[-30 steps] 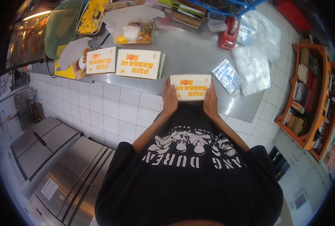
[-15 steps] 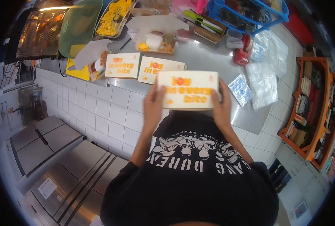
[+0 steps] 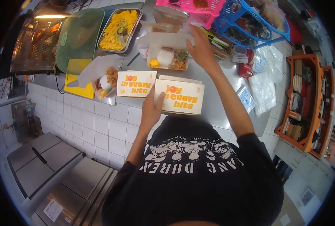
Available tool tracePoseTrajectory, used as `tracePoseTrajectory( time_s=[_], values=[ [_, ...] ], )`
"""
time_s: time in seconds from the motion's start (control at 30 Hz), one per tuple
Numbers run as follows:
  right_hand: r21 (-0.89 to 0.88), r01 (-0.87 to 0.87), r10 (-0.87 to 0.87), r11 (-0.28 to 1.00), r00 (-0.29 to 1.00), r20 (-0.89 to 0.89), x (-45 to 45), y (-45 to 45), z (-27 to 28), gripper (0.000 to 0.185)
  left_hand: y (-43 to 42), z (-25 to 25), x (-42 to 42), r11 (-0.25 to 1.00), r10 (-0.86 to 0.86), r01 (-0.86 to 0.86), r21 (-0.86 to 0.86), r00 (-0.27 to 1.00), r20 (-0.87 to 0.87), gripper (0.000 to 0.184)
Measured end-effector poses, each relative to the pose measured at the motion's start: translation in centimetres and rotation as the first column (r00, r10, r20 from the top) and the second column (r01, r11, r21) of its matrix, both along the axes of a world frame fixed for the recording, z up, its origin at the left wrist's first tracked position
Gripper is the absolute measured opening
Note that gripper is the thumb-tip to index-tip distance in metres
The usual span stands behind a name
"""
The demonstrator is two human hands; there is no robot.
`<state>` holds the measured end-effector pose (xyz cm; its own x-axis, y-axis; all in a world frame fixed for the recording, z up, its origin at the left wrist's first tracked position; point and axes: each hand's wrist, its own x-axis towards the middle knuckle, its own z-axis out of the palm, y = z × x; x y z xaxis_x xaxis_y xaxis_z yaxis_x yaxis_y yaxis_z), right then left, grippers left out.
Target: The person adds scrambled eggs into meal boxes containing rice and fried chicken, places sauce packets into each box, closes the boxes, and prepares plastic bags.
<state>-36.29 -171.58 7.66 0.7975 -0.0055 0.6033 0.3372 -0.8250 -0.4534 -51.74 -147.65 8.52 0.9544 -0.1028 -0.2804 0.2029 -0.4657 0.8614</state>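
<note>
My left hand (image 3: 152, 108) grips the left side of a closed white box (image 3: 184, 96) with orange "joy in every bite" lettering, near the counter's front edge. Another lettered box (image 3: 136, 83) stands just left of it. My right hand (image 3: 201, 49) is off the box, reaching over the counter with fingers spread, beside the lifted paper lid of an open food box (image 3: 168, 59). That box holds rice, yellow egg, greens and fried pieces. A second open food box (image 3: 106, 83) lies at the left.
A tray of yellow egg (image 3: 119, 30) and a green lid (image 3: 79, 40) lie at the back left. Pink (image 3: 197, 8) and blue (image 3: 246, 22) baskets stand at the back right. A red tape dispenser (image 3: 245, 70) and plastic bags (image 3: 263, 90) are at the right.
My right hand has let go of the box and moved up and forward over the counter. The box, still in my left hand, has moved left and down beside the other lettered box.
</note>
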Motion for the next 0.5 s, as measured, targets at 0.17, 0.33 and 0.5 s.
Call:
tracePoseTrajectory(
  time_s=[0.17, 0.33, 0.5],
  values=[
    [-0.193, -0.192, 0.060, 0.962, 0.842, -0.536, 2.9, -1.2, -2.0, 0.033, 0.1, 0.0, 0.2, 0.996, -0.089, 0.088, 0.009, 0.995, 0.054, 0.054],
    [-0.090, -0.232, 0.140, 0.969, 0.807, -0.574, -1.2, -6.8, -2.2, 0.036, 0.1, -0.9, 0.1, 0.998, -0.052, 0.049, 0.036, 0.996, 0.070, 0.056],
    [-0.045, -0.181, 0.125, 0.983, 0.820, -0.558, -6.4, -13.9, -1.9, 0.032, -0.1, -0.4, 0.1, 0.998, -0.043, 0.041, -0.041, 0.998, -0.055, 0.059]
  ],
)
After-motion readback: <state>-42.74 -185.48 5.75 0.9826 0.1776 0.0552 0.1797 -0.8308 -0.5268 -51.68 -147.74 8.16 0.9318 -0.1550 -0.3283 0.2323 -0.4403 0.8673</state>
